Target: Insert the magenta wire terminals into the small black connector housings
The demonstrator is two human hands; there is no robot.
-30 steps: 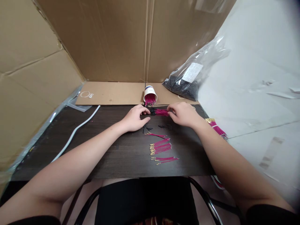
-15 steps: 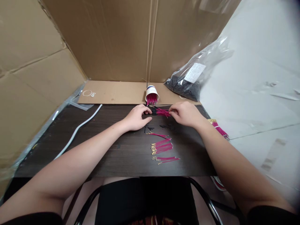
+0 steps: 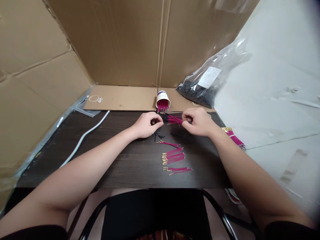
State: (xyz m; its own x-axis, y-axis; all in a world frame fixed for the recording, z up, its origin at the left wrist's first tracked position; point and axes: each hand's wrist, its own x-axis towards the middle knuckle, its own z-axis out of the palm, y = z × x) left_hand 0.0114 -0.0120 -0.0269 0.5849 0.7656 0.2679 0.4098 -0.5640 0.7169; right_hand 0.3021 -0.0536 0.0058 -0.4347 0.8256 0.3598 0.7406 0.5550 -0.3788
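Magenta wires [image 3: 173, 119] between both hands [image 3: 146, 125], near table's far edge [image 3: 120, 112].

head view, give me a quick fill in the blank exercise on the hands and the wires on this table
1. The left hand and the right hand hold between them a bunch of ____ wires.
2. The paper cup behind the hands lies on its ____, with wires showing in its mouth.
3. The loose wire bundles nearer the person lie on a dark ____ table.
4. The clear plastic bag of black parts lies to the ____ of the cup.

Missing words: pink; side; wooden; right
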